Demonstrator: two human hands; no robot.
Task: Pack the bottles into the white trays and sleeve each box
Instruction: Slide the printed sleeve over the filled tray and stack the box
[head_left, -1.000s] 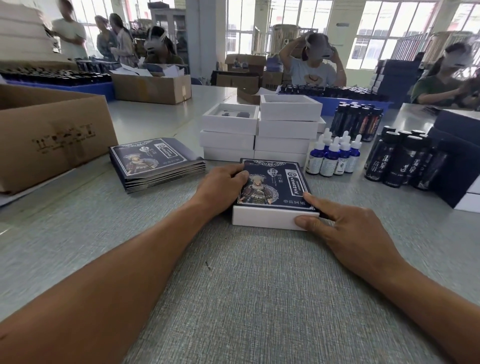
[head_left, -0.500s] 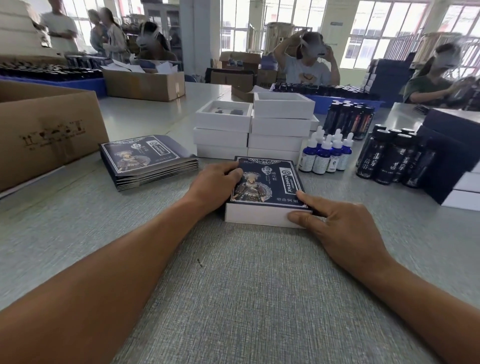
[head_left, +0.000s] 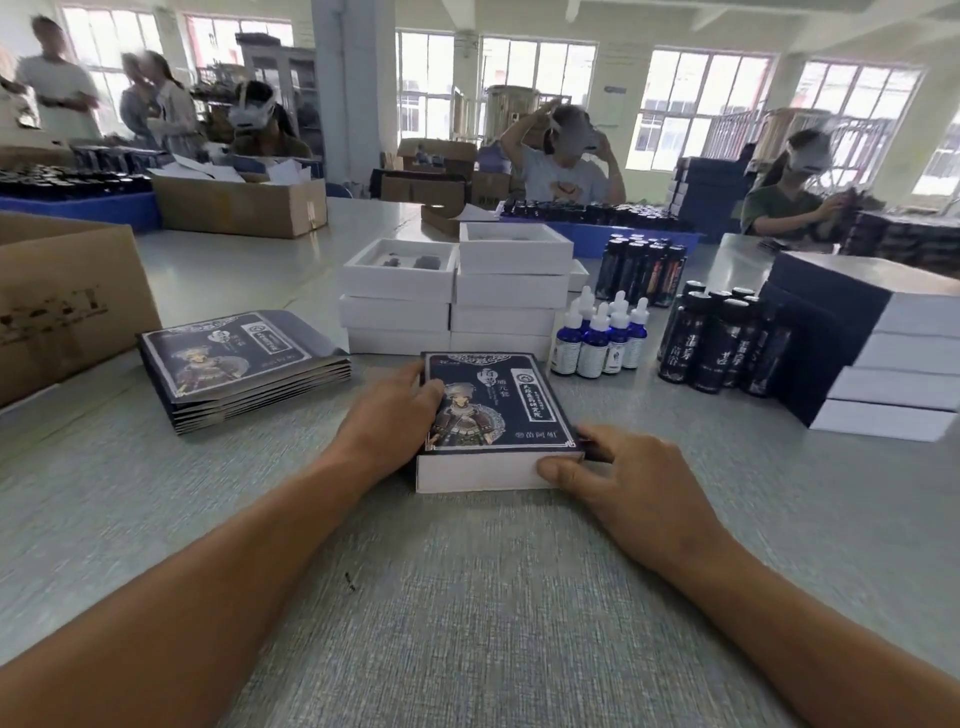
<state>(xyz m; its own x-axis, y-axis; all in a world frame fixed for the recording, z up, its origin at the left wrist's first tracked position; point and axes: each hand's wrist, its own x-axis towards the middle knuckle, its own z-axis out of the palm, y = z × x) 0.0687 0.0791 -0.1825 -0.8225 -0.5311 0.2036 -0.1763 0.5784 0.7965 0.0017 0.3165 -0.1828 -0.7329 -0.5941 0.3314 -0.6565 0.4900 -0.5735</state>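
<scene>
My two hands bracket a sleeved box (head_left: 496, 415) at table centre, the dark printed sleeve (head_left: 493, 400) covering its top while the white end shows toward me. My left hand (head_left: 389, 415), at the box's 9 o'clock, curls its fingers over the sleeve's left edge; my right hand (head_left: 618, 467), at 4 o'clock, wraps the near right corner with the thumb pressed on the white end, a grip that looks meant to square tray and sleeve flush. Supplies ring the work within reach: flat sleeves (head_left: 244, 364) stacked at 10 o'clock, empty white trays (head_left: 452, 291) piled at 12, blue dropper bottles (head_left: 597, 338) at 1, black bottles (head_left: 722, 343) at 2, and finished boxes (head_left: 883, 353) stacked at 3, presumably where this one goes. A cardboard carton (head_left: 62, 296) stands at far 9 o'clock.
</scene>
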